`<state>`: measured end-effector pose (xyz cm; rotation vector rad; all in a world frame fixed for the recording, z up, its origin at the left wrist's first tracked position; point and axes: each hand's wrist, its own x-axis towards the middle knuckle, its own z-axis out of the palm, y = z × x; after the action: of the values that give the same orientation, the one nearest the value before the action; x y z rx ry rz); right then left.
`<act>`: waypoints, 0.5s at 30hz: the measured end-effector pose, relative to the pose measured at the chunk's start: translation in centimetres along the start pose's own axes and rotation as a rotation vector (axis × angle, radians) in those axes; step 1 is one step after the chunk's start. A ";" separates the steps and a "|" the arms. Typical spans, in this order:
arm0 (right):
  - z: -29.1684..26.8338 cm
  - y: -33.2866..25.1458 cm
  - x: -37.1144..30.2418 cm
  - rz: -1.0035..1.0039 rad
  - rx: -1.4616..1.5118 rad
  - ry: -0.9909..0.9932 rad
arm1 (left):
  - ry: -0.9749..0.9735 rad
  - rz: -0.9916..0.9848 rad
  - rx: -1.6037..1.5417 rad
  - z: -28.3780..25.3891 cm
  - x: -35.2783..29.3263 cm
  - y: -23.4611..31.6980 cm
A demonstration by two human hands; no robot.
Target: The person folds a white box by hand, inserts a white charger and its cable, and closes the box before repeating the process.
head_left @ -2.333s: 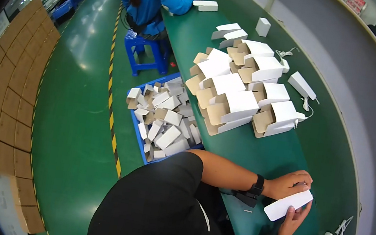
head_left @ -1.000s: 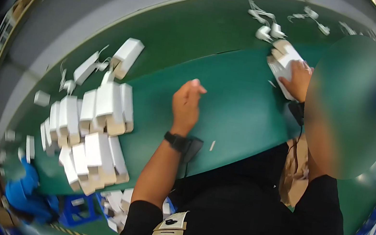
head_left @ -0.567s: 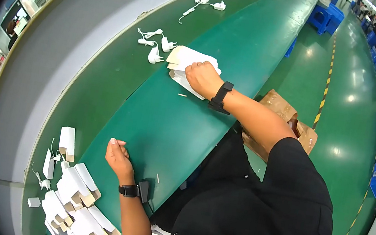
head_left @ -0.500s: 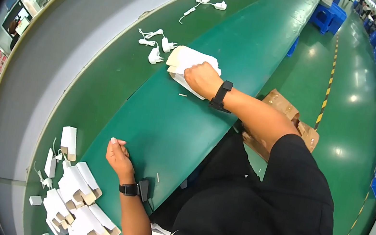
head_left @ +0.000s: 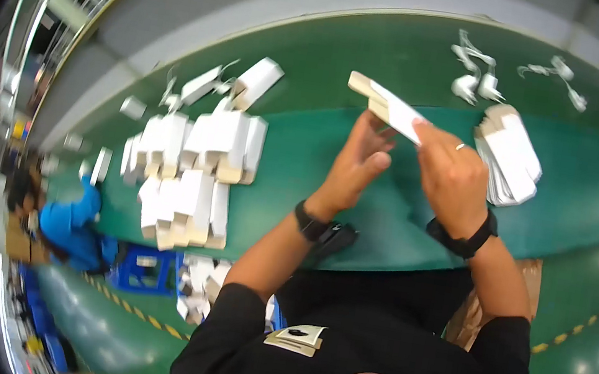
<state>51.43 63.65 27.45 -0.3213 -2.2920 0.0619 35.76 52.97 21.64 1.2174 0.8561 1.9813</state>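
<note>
Right hand (head_left: 454, 175) has left the flat white cardboard stack (head_left: 515, 153), 2 o'clock, now pinches one flattened white cardboard carton with tan flaps (head_left: 397, 113), 1 o'clock; left hand (head_left: 358, 159) spread just below, contact unclear; boxy white cartons (head_left: 204, 140), 9 o'clock.

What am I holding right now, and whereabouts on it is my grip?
A flat white carton, held in the right hand by the end opposite its tan flaps. Whether the open left hand touches it is unclear.
</note>
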 end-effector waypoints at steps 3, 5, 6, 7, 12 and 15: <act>5.2 -4.1 1.0 -0.105 0.283 -0.084 | 0.186 -0.072 0.169 -3.9 -0.8 -1.3; 7.6 -3.8 -0.1 -0.109 0.384 -0.169 | 0.216 -0.046 0.139 -5.0 -1.9 -2.2; 7.2 -2.8 -0.4 -0.017 0.445 -0.250 | 0.127 0.072 0.085 -4.9 -0.6 -3.2; 7.1 -1.8 -0.9 0.083 0.548 -0.358 | 0.105 0.140 0.228 -5.6 -0.5 -4.5; 9.4 2.5 -0.8 0.284 0.860 -0.411 | 0.060 -0.112 0.103 -6.0 -2.7 -3.1; 10.3 7.8 -1.3 0.359 0.909 -0.473 | -0.073 -0.212 0.109 -6.3 -3.3 -4.1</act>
<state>46.35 71.48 18.45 -0.2370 -2.3444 1.4334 31.94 51.44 14.54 1.1986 1.0229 1.7316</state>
